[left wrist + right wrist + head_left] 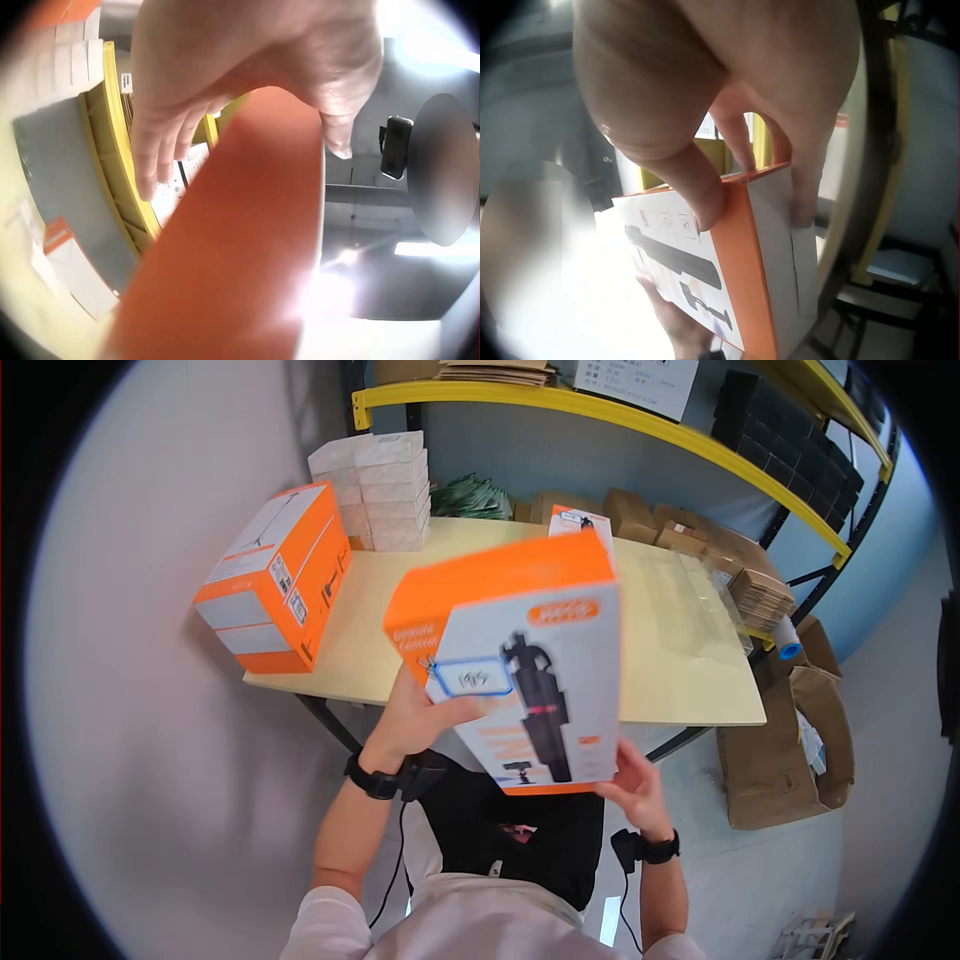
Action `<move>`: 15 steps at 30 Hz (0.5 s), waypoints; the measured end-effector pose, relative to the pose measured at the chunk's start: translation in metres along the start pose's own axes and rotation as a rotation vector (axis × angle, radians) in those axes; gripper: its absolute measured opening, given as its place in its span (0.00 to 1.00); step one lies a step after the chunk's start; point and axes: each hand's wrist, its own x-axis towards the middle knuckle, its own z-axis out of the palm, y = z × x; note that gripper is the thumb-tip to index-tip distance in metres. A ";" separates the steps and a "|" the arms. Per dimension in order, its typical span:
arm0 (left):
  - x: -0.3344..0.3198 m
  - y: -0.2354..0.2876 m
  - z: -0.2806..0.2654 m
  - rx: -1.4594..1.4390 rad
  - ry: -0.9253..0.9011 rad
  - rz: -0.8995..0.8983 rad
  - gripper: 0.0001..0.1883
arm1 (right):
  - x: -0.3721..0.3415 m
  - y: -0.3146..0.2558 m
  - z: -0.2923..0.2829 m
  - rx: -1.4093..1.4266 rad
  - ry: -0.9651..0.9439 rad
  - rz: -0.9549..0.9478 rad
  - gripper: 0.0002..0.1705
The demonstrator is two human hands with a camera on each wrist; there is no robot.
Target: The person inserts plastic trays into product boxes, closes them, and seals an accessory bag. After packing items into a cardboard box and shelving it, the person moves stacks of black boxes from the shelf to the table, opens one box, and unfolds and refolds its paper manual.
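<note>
In the head view an orange and white product box [585, 690] with a picture of a black device on its front is held tilted above the near edge of the table. My left hand [415, 710] grips its left side, thumb lying across the front beside a blue-framed label [473, 678]. With the thumb on the front, my right hand [640, 785] holds the lower right corner. The right wrist view shows that thumb and the fingers pinching a corner of the box [742, 255]. An orange side [232, 225] fills the middle of the left wrist view.
A larger orange and white box [285, 575] stands on the table [690, 695] at left, near stacked white boxes [385, 490]. Another small box [580, 520] sits behind the held one. A yellow shelf [600, 410] runs along the back; an open carton [780, 760] is on the floor at right.
</note>
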 end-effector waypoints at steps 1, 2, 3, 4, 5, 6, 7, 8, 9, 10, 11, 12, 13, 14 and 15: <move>-0.002 0.008 0.011 -0.092 0.085 -0.098 0.39 | -0.004 0.005 0.000 0.007 -0.003 0.009 0.47; -0.006 0.007 0.011 -0.089 0.088 -0.107 0.39 | -0.007 0.003 0.004 -0.104 -0.036 0.061 0.46; -0.011 0.004 0.013 -0.035 0.032 -0.091 0.39 | -0.011 -0.001 0.007 -0.216 -0.066 0.115 0.45; -0.015 0.001 0.015 0.016 -0.029 -0.073 0.40 | -0.011 -0.012 0.008 -0.211 -0.059 0.124 0.45; -0.019 0.005 0.021 -0.023 -0.040 -0.078 0.40 | -0.007 -0.030 0.008 -0.442 -0.008 -0.079 0.42; -0.024 0.005 0.025 -0.031 -0.047 -0.101 0.40 | -0.006 -0.050 0.009 -0.671 0.043 -0.272 0.38; -0.029 0.003 0.028 0.018 -0.051 -0.087 0.41 | -0.004 -0.069 0.014 -0.758 0.140 -0.395 0.35; -0.033 0.001 0.031 0.066 -0.058 -0.072 0.42 | 0.000 -0.088 0.020 -0.848 0.237 -0.519 0.31; -0.037 0.000 0.030 0.229 -0.097 -0.070 0.44 | 0.002 -0.105 0.025 -1.002 0.268 -0.670 0.26; -0.040 0.001 0.033 0.222 -0.109 -0.084 0.44 | 0.004 -0.121 0.033 -1.005 0.278 -0.652 0.26; -0.043 0.004 0.037 0.392 -0.107 -0.004 0.44 | 0.008 -0.135 0.043 -1.080 0.235 -0.670 0.26; -0.047 0.005 0.039 0.561 -0.105 0.079 0.43 | 0.011 -0.143 0.050 -1.152 0.188 -0.686 0.26; -0.051 0.001 0.039 0.559 -0.110 0.073 0.43 | 0.015 -0.145 0.055 -1.152 0.192 -0.678 0.26; -0.055 -0.005 0.038 0.538 -0.135 0.134 0.41 | 0.020 -0.147 0.059 -1.187 0.138 -0.672 0.27; -0.057 -0.009 0.037 0.515 -0.156 0.194 0.39 | 0.024 -0.147 0.062 -1.222 0.079 -0.666 0.28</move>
